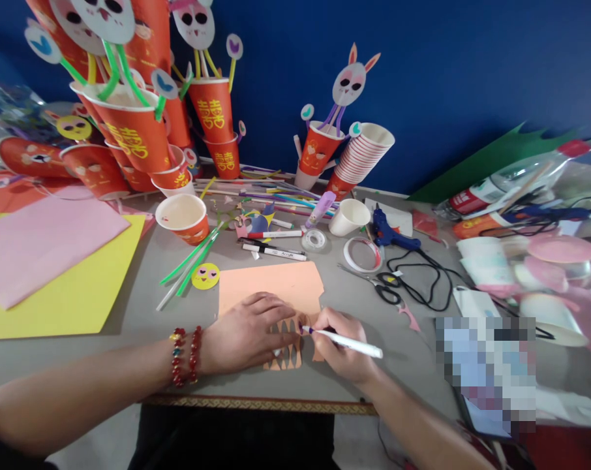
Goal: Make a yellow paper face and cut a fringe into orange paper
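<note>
An orange sheet of paper (266, 281) lies near the front of the table, with a row of pointed oval cut-outs (288, 356) through which grey shows. My left hand (254, 329), with red bead bracelets at the wrist, rests flat on this sheet, fingers stretched to the right. In my right hand (342, 346) is a white marker (349, 343), gripped between thumb and fingers. Its dark purple tip meets the paper just right of my left fingertips. A yellow paper face (205, 276) lies left of the sheet's top corner.
Behind the sheet are markers (274, 251), tape rolls (363, 254) and a paper cup (349, 217). Scissors (386, 287) and a blue glue gun (391, 230) lie to the right. Decorated red cups (134, 130) stand at the back left. Yellow paper (104, 281) covers the left side.
</note>
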A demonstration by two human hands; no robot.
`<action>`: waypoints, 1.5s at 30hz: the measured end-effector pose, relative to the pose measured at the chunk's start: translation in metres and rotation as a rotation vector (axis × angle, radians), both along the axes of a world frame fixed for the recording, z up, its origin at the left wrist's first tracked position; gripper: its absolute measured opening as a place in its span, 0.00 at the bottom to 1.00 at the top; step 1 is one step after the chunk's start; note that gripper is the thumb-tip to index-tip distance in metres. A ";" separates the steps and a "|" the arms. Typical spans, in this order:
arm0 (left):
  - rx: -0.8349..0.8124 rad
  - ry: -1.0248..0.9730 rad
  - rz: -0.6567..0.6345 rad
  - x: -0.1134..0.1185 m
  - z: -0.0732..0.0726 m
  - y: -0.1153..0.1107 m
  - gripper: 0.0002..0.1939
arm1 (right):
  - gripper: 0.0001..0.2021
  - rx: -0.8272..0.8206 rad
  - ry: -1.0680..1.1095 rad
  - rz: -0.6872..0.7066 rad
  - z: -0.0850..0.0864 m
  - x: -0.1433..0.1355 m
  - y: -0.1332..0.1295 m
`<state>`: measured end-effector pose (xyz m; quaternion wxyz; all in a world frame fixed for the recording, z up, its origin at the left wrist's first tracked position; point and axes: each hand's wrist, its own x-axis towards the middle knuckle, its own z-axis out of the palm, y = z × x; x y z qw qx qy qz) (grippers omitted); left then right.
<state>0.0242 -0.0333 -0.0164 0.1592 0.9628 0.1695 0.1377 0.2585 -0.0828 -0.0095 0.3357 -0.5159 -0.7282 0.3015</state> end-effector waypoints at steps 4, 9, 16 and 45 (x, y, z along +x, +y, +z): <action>-0.001 0.003 -0.007 0.000 0.000 0.000 0.18 | 0.08 0.005 0.012 0.017 0.000 0.000 0.000; 0.004 0.005 0.001 0.001 0.000 0.000 0.18 | 0.08 0.012 -0.009 -0.011 0.001 0.000 0.000; -0.004 0.018 -0.003 0.001 0.000 0.000 0.19 | 0.08 -0.002 0.011 -0.021 0.000 0.000 0.000; -0.004 0.025 0.004 0.000 0.001 -0.001 0.20 | 0.08 0.009 -0.027 -0.035 0.002 -0.002 0.001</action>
